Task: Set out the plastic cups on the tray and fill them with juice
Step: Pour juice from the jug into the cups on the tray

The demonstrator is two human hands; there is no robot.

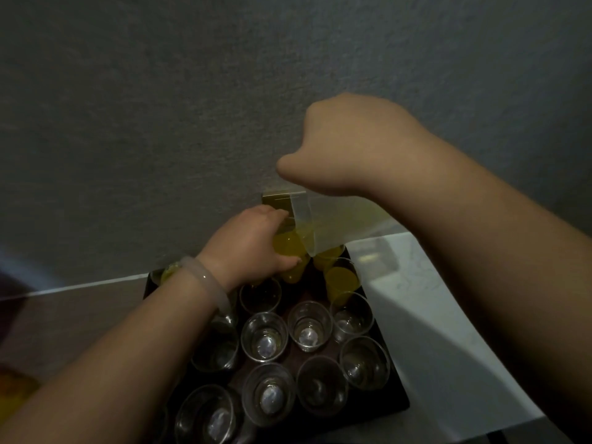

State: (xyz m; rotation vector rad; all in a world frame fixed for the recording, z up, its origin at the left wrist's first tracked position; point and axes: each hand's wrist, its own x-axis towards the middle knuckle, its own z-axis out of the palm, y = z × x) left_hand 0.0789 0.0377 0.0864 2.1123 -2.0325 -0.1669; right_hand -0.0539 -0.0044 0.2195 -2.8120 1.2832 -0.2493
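Tilting a clear jug (323, 216) in clenched fingers, the right hand (349, 145) pours juice (302, 233) into a cup (288, 249) gripped by fingers of the left hand (253, 248) on the tray (397, 402).

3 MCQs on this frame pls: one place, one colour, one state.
1. Where on the dark rectangular tray do the juice-filled clear plastic cups stand?
A near end
B far end, by the grey wall
C off it, on the white counter

2. Colour of the juice?
A yellow
B red
C purple

3. State of the near-row clear plastic cups?
A filled
B tipped over
C upright, empty

Key:
1 B: the filled ones cluster at the far end, where the left hand grips one under the tilted clear container held by the right hand.
2 A: the liquid shows yellow.
3 C: their bare bottoms show through open mouths.
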